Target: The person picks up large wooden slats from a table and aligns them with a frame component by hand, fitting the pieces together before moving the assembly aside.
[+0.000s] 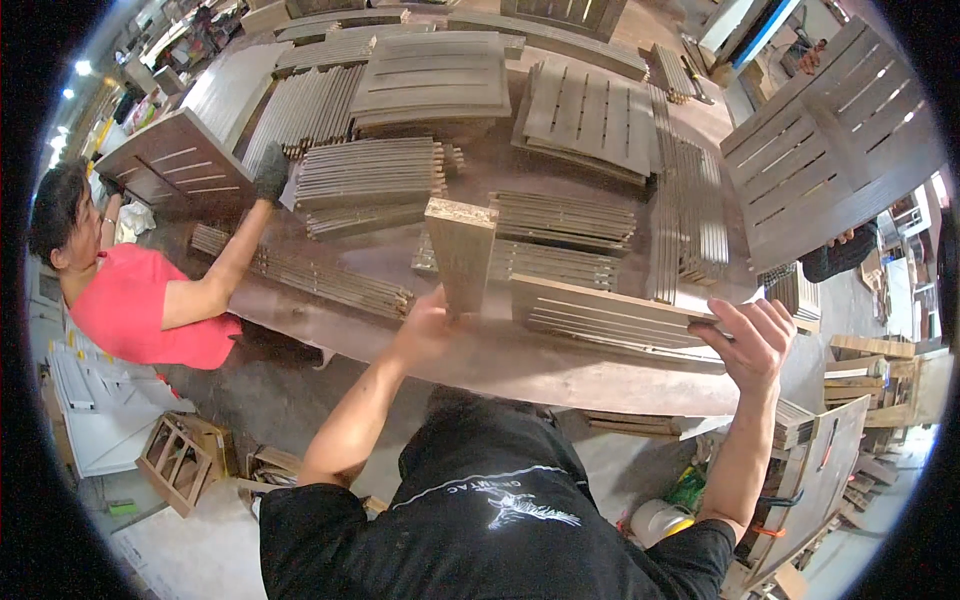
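My left hand (430, 328) is closed round the lower part of a wooden board (465, 255), which stands upright with its pale cut end facing up. My right hand (752, 338) has its thumb and fingers closed on the right end of a slotted wooden panel (610, 318). That panel stands tilted on its long edge near the front of the table (560, 375). Just behind the board lie stacked narrow slats (565, 220). The board hides part of these stacks, and the underside of my left grip is blurred.
On the left a co-worker in a red shirt (150, 300) holds a slotted panel (180, 165) with a gloved hand (271, 172). At right another person's hand (842, 238) supports a large slotted panel (835, 150). Stacked panels (435, 75) and slat bundles (370, 172) cover the table's far side.
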Motion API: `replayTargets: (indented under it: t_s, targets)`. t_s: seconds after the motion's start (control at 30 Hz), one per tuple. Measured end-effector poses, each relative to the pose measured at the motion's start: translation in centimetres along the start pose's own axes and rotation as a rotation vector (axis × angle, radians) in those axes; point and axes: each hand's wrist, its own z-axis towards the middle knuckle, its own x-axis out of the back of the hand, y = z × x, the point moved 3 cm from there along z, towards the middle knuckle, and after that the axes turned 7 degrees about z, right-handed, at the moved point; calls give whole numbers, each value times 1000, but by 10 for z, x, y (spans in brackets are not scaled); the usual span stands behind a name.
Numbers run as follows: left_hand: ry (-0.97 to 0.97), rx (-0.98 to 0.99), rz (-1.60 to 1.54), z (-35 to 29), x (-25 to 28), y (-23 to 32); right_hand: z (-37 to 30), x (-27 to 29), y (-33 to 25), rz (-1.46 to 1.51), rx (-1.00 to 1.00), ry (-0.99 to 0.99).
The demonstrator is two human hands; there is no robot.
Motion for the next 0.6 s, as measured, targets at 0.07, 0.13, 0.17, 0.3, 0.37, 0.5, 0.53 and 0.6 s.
replayTargets:
  t_s: [0.07,0.13,0.17,0.3,0.37,0.5,0.53,0.6]
  targets:
    - [4,-60,-39,0,1,7,-1,1,0,-9,-7,-13]
    - [-32,30,-151,-1,0,8,-1,1,-1,-23,-6,-31]
    - [-29,30,-153,-1,1,6,-1,1,-1,-21,-4,-33]
    - [18,65,-51,-1,14,-18,-5,4,2,32,-3,-33]
    - [-21,96,-88,1,11,-14,-8,3,3,48,-7,-28]
    - [16,137,268,3,7,-1,-9,-2,1,-10,-51,-61]
    - [-1,25,590,4,6,3,-10,-3,2,-35,-60,-60]
    - [1,35,556,4,7,-1,-10,-4,3,-45,-47,-51]
